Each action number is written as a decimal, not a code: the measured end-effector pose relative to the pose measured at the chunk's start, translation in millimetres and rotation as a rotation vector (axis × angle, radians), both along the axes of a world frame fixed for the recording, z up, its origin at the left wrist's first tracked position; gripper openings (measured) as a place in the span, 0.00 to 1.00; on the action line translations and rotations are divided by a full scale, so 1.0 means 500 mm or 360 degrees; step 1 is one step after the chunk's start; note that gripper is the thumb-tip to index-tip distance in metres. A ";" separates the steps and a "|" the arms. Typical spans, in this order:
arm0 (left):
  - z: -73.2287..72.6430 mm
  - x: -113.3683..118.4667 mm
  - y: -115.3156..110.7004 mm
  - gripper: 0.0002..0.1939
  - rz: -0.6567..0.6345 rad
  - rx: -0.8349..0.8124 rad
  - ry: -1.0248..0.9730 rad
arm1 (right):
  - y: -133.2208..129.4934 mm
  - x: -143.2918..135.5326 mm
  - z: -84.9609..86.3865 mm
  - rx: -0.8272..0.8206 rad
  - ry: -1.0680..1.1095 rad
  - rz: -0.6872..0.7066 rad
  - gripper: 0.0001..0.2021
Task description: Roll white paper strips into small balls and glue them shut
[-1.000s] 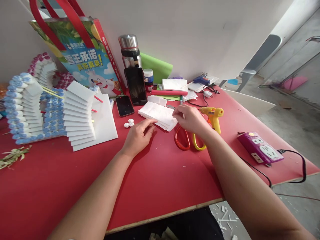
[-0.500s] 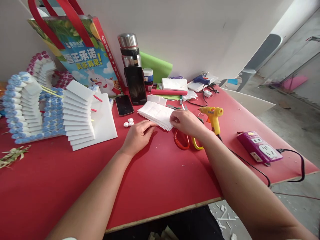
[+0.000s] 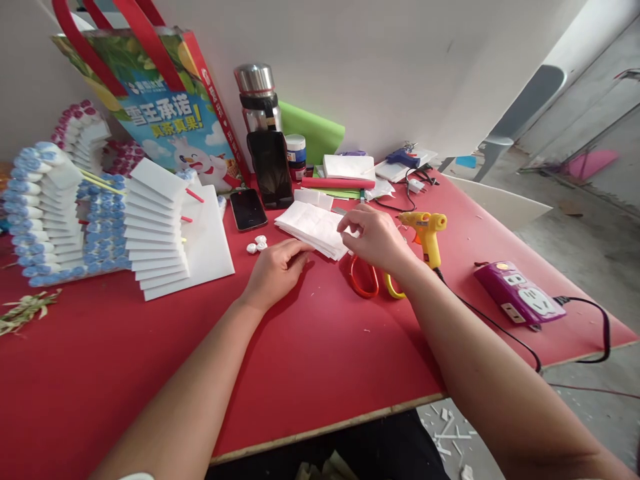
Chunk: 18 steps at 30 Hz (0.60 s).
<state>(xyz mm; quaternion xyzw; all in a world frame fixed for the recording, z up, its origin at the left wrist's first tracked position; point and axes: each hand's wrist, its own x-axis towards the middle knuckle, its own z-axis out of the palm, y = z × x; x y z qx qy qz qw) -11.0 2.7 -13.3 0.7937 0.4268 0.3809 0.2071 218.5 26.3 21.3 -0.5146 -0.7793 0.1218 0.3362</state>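
Note:
A folded stack of thin white paper sheets (image 3: 313, 227) lies on the red table. My left hand (image 3: 279, 272) rests at its near edge, fingers closed together with the fingertips at the paper. My right hand (image 3: 373, 237) is at the stack's right end, fingers curled but apart, with a gap between thumb and forefinger. Under my right hand and wrist lie scissors with a red loop (image 3: 364, 279) and a yellow loop (image 3: 395, 287); their blades are mostly hidden. Several small white paper rosettes (image 3: 257, 245) sit left of the stack.
Right of my hands stand a yellow glue gun (image 3: 425, 233) and a purple power socket box (image 3: 520, 293) with cords. On the left are a white-and-blue paper model (image 3: 65, 220) and a fanned white piece (image 3: 157, 227). Behind are phones (image 3: 249, 210), a thermos (image 3: 257, 97) and a bag (image 3: 165, 113).
My right thumb and forefinger have come apart at the paper's right end, and the hand has shifted slightly up. My left hand stays in place.

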 end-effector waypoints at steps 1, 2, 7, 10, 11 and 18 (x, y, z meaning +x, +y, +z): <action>-0.001 -0.001 0.000 0.09 0.0001 -0.0008 -0.0006 | 0.001 0.001 -0.001 0.0053 0.0050 -0.0077 0.12; -0.002 -0.002 0.000 0.09 -0.0001 -0.0018 -0.0010 | 0.000 0.004 0.002 0.0085 0.0136 -0.0131 0.13; -0.005 -0.002 0.000 0.09 0.0002 -0.0012 -0.0009 | -0.009 0.020 0.025 0.0005 0.0473 0.0110 0.23; -0.003 -0.001 0.000 0.09 -0.0009 0.0012 -0.0011 | -0.008 0.014 0.019 0.0076 0.0273 0.0102 0.16; -0.003 0.000 0.001 0.09 -0.0013 0.0020 -0.0006 | -0.007 0.010 0.013 0.0072 0.0161 0.0109 0.15; 0.000 0.001 0.001 0.09 -0.0004 0.0099 0.0042 | 0.003 -0.006 -0.015 -0.0087 -0.0426 0.0258 0.13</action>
